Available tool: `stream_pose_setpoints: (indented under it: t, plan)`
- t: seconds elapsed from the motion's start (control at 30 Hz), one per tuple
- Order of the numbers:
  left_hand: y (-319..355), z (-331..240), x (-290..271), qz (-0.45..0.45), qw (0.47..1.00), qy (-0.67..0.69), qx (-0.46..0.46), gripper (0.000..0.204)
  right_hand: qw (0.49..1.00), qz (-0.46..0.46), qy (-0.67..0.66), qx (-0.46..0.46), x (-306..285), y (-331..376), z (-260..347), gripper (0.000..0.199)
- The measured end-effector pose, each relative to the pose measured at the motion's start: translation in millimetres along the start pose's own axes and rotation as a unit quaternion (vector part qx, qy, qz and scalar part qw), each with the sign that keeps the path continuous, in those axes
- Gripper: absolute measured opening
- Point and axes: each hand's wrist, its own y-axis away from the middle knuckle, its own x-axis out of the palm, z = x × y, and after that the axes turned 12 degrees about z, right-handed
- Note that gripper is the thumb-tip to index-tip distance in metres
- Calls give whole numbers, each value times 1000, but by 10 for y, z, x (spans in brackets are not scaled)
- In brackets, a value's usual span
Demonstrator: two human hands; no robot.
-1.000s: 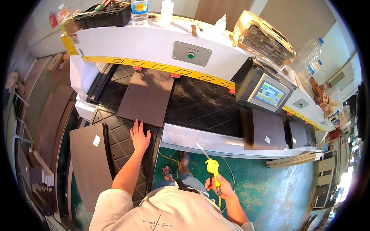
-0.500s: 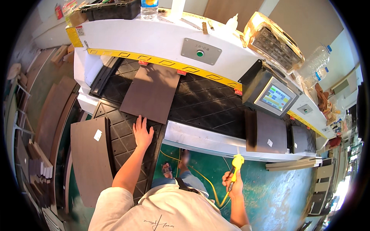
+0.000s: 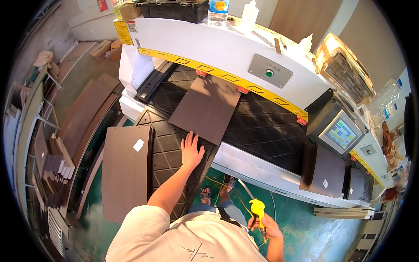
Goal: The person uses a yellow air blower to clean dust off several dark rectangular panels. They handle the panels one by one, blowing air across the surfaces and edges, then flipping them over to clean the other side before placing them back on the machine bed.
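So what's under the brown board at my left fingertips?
The black bed shows on both sides of the board; whatever lies directly beneath is covered by it.

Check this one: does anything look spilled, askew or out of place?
No spill stands out. The bottles and black box look out of place: loose clutter atop the machine, above the bed bearing the board.

A black case (image 3: 176, 12) and water bottle (image 3: 218, 13) stand top centre; a cardboard box (image 3: 101, 51) lies upper left.
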Motion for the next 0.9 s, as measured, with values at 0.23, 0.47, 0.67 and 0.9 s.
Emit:
stream_pose_setpoints:
  t: [0.23, 0.47, 0.67, 0.9]
  plan:
    - [9, -14, 10, 0, 1000, 1, -3, 65, 998, 27, -49, -19, 99, -117, 107, 61]
    - [-8, -53, 29, 1, 1000, 5, 2, 65, 992, -77, -87, -54, 46, -179, -1, 60]
    - [-18, -30, 17, 14, 1000, 24, -5, 66, 937, -260, -158, -170, -120, 0, -52, 51]
    - [-270, -228, 148, 39, 998, -21, 42, 64, 993, -113, -41, 1, -225, 325, -14, 64]
